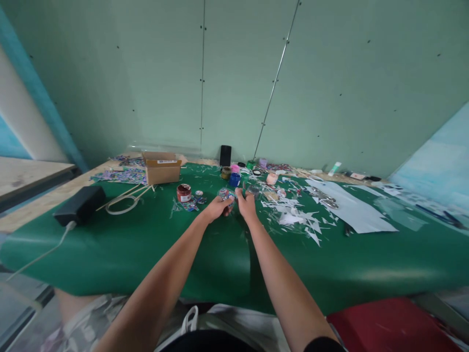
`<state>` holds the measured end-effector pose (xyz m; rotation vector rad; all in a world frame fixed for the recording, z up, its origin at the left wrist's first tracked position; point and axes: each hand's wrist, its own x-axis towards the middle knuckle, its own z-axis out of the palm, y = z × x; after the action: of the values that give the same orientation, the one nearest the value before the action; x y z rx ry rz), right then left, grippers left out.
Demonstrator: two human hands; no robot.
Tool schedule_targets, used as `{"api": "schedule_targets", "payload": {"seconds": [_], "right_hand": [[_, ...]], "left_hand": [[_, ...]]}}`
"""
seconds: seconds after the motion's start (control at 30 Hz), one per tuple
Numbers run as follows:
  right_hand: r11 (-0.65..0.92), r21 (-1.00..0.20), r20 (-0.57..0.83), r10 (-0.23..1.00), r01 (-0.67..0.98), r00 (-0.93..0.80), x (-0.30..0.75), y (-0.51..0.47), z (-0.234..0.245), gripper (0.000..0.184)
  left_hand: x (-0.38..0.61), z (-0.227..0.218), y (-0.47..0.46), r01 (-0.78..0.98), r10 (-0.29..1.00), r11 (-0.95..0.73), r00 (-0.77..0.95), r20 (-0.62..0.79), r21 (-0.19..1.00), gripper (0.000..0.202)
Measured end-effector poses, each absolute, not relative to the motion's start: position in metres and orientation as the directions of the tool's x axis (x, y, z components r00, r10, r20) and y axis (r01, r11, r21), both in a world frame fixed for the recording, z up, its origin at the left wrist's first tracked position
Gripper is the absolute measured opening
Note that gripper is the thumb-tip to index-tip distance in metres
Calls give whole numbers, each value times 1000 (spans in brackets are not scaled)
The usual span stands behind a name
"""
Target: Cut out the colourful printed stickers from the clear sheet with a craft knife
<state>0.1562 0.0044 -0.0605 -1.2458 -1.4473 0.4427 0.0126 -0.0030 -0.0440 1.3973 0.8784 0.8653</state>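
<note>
Both my arms reach forward over the green mat (154, 254). My left hand (216, 208) and my right hand (246, 205) meet near the mat's middle, fingers curled around a small multicoloured patterned piece (226, 195) held between them. Small paint jars stand just beyond the hands: a red one (183, 192), a blue one (235, 179) and a brownish one (225, 172). White paper scraps (293, 215) lie scattered to the right of my right hand.
A cardboard box (161, 167) and a coil of pale strips (122, 201) are at the left. A black power brick (78, 205) with a white cable sits at the mat's left edge. A white sheet (351, 208) lies at the right. A dark phone (225, 155) leans on the wall.
</note>
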Motion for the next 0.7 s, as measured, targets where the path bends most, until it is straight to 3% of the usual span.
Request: {"api": "schedule_targets", "payload": {"seconds": [0.37, 0.7], "right_hand": [[280, -762, 481, 848, 583, 222, 154, -5, -49, 28], [127, -624, 372, 916, 771, 150, 149, -13, -43, 29]], "left_hand": [[15, -46, 3, 15, 938, 11, 345, -15, 1000, 31], [13, -40, 7, -48, 975, 7, 222, 3, 999, 33]]}}
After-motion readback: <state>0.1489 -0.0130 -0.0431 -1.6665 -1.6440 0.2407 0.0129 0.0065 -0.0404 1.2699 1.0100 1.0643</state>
